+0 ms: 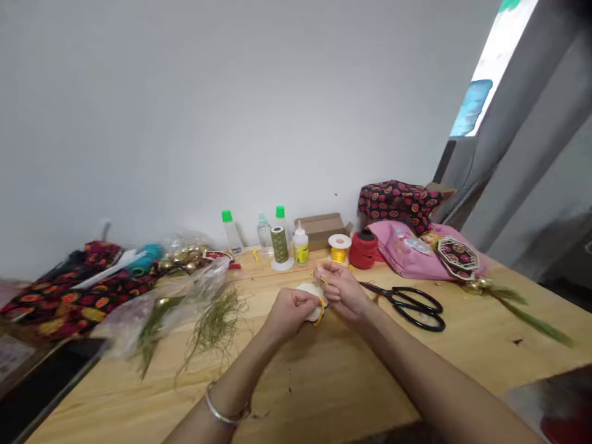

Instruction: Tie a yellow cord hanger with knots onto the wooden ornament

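Near frame centre, left hand (292, 308): grasping the white piece, thumb and fingers pinched at its edge; exact contact partly hidden by the fingers.
White piece (309, 288): between the two hands, just above the table (314, 382), at frame centre, slightly low.
Yellow cord (319, 313): curved along the white piece, beside the left fingertips.
Right hand (342, 288): just right of the white piece; fingers curled and drawn together, a short bit of yellow cord showing at them.
Scissors (416, 303): right of the right hand, black handles towards the right of the frame.
Middle row, behind the hands: green spool (280, 245), glue bottle (301, 248), yellow spool (339, 248) and red spool (363, 250), left to right; cardboard box (319, 229) behind.
Right of frame: octagonal ornament (457, 258) on pink fabric (402, 256); dark patterned cloth (400, 200) above it.
Left of centre: loose green strands (217, 324) on the table; gold beads (185, 254) farther back.
Left edge: patterned fabric (50, 290), white strip (108, 269) and teal roll (144, 262) on it.
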Tool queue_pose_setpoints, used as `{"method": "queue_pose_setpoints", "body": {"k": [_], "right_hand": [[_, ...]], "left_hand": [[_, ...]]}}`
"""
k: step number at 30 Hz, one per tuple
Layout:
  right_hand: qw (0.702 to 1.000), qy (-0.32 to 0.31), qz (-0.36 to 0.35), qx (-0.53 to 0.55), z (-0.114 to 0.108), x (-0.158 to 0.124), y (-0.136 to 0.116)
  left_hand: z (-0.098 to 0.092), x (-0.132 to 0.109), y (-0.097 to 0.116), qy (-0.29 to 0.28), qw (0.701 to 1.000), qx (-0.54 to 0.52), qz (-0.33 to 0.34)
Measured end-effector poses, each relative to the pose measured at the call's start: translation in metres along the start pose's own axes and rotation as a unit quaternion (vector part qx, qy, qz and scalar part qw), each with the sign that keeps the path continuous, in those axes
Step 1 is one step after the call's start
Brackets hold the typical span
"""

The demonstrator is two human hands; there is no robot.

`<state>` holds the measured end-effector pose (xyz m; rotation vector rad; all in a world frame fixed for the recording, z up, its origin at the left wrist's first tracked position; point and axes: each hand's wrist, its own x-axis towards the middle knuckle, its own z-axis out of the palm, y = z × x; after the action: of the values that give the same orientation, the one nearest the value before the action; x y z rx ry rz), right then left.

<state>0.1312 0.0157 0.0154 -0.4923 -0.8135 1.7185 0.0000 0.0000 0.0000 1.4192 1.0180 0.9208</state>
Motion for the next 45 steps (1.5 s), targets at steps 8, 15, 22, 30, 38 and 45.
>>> {"method": "queue_pose_setpoints", "body": {"k": [8,15,22,30,38,45], "right_hand": [[0.999,-0.011,-0.032,0.012,-0.008,0.002,-0.003],[0.999,-0.029,-0.019,0.018,-0.007,0.002,-0.001],[0.999,-0.015,-0.027,0.025,-0.009,0.002,-0.004],[0.949,-0.048,-0.139,-0.280,-0.008,-0.003,-0.011],[0.730,-0.130,-0.218,-0.635,-0.016,-0.006,-0.013],[0.707,-0.121,-0.255,-0.649,-0.015,-0.006,-0.012]], "left_hand": [[0.003,-0.003,0.006,0.006,1.000,-0.011,0.002],[0.003,-0.007,0.013,-0.007,0.999,0.039,0.012],[0.004,-0.004,0.011,0.023,1.000,0.011,-0.013],[-0.002,0.000,0.005,0.019,0.997,-0.076,-0.014],[-0.008,-0.001,0.010,0.025,0.999,-0.043,0.014],[-0.010,-0.001,0.003,0.015,0.997,0.059,0.037]]}}
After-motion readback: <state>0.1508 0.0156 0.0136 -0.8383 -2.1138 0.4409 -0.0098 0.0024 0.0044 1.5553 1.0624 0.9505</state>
